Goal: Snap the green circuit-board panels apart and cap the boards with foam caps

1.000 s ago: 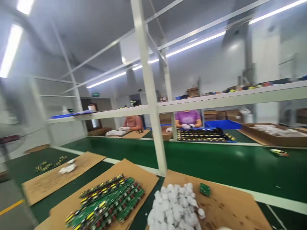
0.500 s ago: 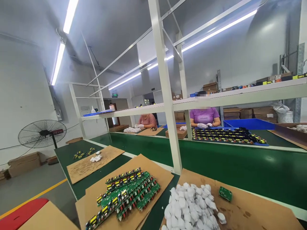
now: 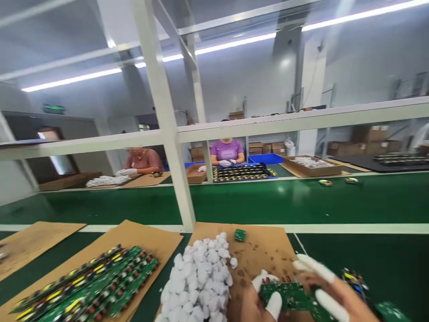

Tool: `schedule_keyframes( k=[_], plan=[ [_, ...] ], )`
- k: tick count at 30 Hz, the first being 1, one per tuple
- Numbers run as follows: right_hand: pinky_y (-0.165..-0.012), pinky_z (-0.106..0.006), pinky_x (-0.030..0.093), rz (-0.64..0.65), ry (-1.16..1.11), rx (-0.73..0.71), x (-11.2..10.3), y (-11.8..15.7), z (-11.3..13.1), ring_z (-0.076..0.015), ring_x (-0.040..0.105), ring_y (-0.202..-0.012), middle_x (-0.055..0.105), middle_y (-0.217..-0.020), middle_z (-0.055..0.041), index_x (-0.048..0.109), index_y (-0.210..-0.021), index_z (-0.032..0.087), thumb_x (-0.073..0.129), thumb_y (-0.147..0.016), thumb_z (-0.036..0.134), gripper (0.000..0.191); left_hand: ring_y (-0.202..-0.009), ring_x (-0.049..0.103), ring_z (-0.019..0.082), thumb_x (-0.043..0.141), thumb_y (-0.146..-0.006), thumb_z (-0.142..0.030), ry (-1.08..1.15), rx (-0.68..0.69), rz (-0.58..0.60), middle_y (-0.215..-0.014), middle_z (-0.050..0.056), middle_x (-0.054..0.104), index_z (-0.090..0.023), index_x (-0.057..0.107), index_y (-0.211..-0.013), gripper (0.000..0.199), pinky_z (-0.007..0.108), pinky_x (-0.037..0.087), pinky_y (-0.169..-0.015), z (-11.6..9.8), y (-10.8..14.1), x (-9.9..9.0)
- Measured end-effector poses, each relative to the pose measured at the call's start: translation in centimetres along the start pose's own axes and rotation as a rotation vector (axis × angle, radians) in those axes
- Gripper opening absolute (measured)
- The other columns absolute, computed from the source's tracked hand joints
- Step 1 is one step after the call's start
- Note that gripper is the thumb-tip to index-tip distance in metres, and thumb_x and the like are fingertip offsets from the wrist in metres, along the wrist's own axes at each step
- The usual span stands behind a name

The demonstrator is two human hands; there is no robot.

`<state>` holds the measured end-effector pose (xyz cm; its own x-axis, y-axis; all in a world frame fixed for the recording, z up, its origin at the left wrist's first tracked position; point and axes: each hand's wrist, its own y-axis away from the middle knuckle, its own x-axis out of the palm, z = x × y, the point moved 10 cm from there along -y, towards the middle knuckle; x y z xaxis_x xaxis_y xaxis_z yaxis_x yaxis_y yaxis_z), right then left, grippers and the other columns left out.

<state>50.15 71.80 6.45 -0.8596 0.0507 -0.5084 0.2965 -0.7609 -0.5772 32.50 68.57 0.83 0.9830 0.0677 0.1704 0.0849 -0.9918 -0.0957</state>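
Observation:
White finger cots cover fingertips on both my hands. My left hand grips the left end of a green circuit board, thumb on its face and fingers behind. My right hand, blurred by motion, is at the board's right end, with the thumb in front and long fingers stretched above it. Small red parts show along the board's upper edge. Left of my hands lies a heap of small white rounded pieces on a cardboard sheet. A single small green board lies near the sheet's far edge.
Assembled circuit board strips lie stacked on cardboard at left. More boards sit right of my right hand. A white post and shelf stand ahead, beyond them a green belt and two people working.
The view has swung right. Both my hands have come into view with a circuit board between them. The stacked boards and white heap now appear farther left.

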Motion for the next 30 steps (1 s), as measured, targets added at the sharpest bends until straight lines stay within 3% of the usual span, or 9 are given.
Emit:
schedule_keyframes(
  k=[2,4,6,11,16,19,23,26,30],
  plan=[
    [-0.082,-0.029,0.053,0.261,-0.288,0.113,3.7,0.9,0.5,-0.0220,0.062,-0.102,0.062,-0.116,-0.0058,0.051,-0.124,0.031,0.055,-0.082,0.035,0.042,-0.080,0.065,0.025,0.063,-0.059,-0.061,0.037,-0.009,-0.018,-0.092,0.011,0.069,-0.015,0.063,-0.096,0.060,0.037,0.055,-0.072,0.7,-0.3,-0.1],
    [-0.082,-0.031,0.053,0.212,-0.303,0.214,4.7,1.2,0.3,-0.0241,0.063,-0.098,0.065,-0.110,-0.0096,0.061,-0.114,0.024,0.055,-0.081,0.036,0.035,-0.076,0.066,0.025,0.065,-0.058,-0.060,0.002,0.026,-0.054,-0.086,0.011,0.071,-0.014,0.065,-0.091,0.057,0.037,0.055,-0.073,0.8,-0.4,-0.5],
    [-0.080,-0.035,0.053,0.113,-0.171,0.253,5.0,1.4,0.0,-0.0267,0.065,-0.092,0.068,-0.101,-0.0132,0.065,-0.106,0.018,0.055,-0.079,0.039,0.035,-0.075,0.067,0.025,0.065,-0.059,-0.058,-0.073,0.080,-0.120,-0.082,0.012,0.072,-0.014,0.067,-0.087,0.052,0.035,0.055,-0.073,0.4,-0.4,-1.2],
    [-0.074,-0.030,0.055,0.034,-0.025,0.181,5.6,1.3,1.4,-0.0248,0.067,-0.082,0.071,-0.091,-0.0127,0.066,-0.102,0.016,0.051,-0.080,0.035,0.032,-0.077,0.068,0.027,0.060,-0.065,-0.052,-0.282,0.170,-0.270,-0.085,0.014,0.072,-0.014,0.069,-0.086,0.045,0.032,0.055,-0.073,-0.4,-0.4,-2.7],
    [-0.084,-0.034,0.052,-0.029,0.105,0.211,1.9,-0.3,0.9,-0.0245,0.064,-0.094,0.068,-0.101,-0.0129,0.063,-0.104,0.015,0.044,-0.083,0.033,0.034,-0.098,0.062,0.025,0.052,-0.072,-0.036,-0.427,0.096,-0.239,-0.106,0.016,0.067,-0.010,0.062,-0.104,0.042,0.032,0.048,-0.088,0.7,-0.5,-2.5],
    [-0.078,-0.037,0.054,-0.035,0.276,0.187,-0.7,-1.1,-0.9,-0.0243,0.064,-0.087,0.068,-0.092,-0.0136,0.065,-0.098,0.013,0.037,-0.083,0.027,0.034,-0.107,0.057,0.026,0.043,-0.076,-0.028,-0.655,0.076,-0.187,-0.111,0.015,0.064,-0.012,0.060,-0.108,0.039,0.039,0.042,-0.095,1.1,-0.1,-2.1],
    [-0.086,-0.045,0.048,-0.121,0.390,0.177,-2.6,-1.3,-2.6,-0.0284,0.057,-0.100,0.064,-0.099,-0.0164,0.061,-0.105,0.009,0.040,-0.081,0.030,0.038,-0.113,0.050,0.031,0.041,-0.073,-0.015,-1.017,0.290,-0.016,-0.110,0.012,0.065,-0.017,0.064,-0.103,0.038,0.047,0.040,-0.095,0.1,0.6,0.0],
    [-0.097,-0.046,0.039,-0.199,0.422,0.142,-3.5,-1.3,-2.3,-0.0268,0.049,-0.111,0.060,-0.111,-0.0161,0.057,-0.113,0.009,0.037,-0.084,0.031,0.042,-0.124,0.038,0.033,0.042,-0.074,-0.012,-1.188,0.457,0.025,-0.129,0.013,0.052,-0.014,0.057,-0.116,0.044,0.050,0.037,-0.098,-1.4,1.1,1.4],
    [-0.093,-0.053,0.039,-0.283,0.419,0.111,-5.2,-1.1,-2.1,-0.0314,0.050,-0.107,0.060,-0.108,-0.0192,0.061,-0.105,0.007,0.041,-0.081,0.035,0.042,-0.129,0.032,0.026,0.036,-0.083,-0.013,-1.201,0.599,-0.010,-0.135,0.011,0.045,-0.017,0.046,-0.126,0.045,0.047,0.037,-0.100,-5.5,2.4,1.8]
  ],
)
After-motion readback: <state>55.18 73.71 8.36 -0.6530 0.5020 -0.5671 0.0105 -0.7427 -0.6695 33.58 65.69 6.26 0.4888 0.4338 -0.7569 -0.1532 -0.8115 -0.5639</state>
